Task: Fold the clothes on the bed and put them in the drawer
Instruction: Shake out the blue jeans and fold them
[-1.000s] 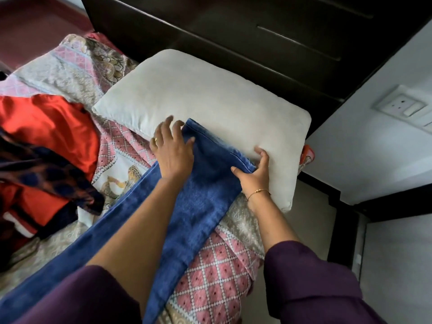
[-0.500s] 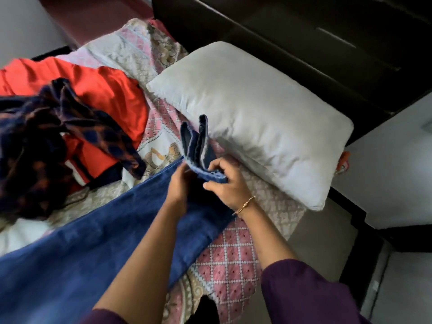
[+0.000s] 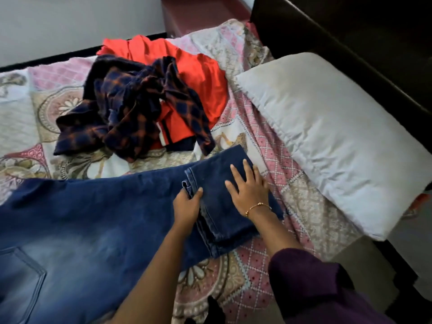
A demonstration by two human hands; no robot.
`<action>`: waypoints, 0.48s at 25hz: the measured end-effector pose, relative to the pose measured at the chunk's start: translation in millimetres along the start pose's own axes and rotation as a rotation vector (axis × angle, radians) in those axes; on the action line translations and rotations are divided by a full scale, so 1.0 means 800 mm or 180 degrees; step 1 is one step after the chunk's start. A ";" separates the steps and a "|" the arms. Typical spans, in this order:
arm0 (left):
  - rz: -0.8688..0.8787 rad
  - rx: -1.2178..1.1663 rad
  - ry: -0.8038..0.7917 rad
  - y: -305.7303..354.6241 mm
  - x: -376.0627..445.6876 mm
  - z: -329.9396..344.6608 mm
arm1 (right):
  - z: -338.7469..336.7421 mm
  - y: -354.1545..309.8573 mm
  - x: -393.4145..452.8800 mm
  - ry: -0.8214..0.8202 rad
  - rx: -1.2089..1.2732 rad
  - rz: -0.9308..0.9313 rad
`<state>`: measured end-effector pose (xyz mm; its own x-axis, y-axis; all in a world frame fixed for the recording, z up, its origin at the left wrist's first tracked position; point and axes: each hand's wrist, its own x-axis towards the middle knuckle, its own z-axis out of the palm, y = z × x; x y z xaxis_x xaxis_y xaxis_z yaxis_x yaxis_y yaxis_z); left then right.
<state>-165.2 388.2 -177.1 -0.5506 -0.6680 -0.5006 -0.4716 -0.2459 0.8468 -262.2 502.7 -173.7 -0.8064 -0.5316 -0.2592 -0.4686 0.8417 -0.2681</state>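
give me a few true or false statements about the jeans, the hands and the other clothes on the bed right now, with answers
1. The right hand lies flat with straight fingers on the folded end of the jeans. True.
2. The left hand is lifted clear of the jeans. False: it grips the hem edge of the fold.
3. The plaid shirt lies crumpled partly on top of the orange garment. True.
4. The jeans rest on the pillow. False: they lie on the patterned bedsheet, beside the pillow.
5. The jeans are fully folded. False: only the leg end is turned over; the rest lies spread out.
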 end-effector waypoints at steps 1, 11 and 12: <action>0.0104 0.0243 0.0052 -0.003 0.003 -0.001 | 0.011 0.005 -0.001 -0.0364 -0.0322 0.0015; 0.0938 0.2121 0.0962 -0.016 0.029 0.017 | 0.055 0.001 0.011 -0.0186 -0.0675 0.0201; 0.1480 0.2407 0.1256 -0.023 0.025 0.019 | 0.055 0.004 0.011 -0.0260 -0.0692 0.0203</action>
<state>-177.7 389.9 -205.4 -0.5883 -0.8058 0.0679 -0.6593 0.5265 0.5367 -255.0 496.8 -218.0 -0.8091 -0.4752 -0.3459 -0.4915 0.8697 -0.0451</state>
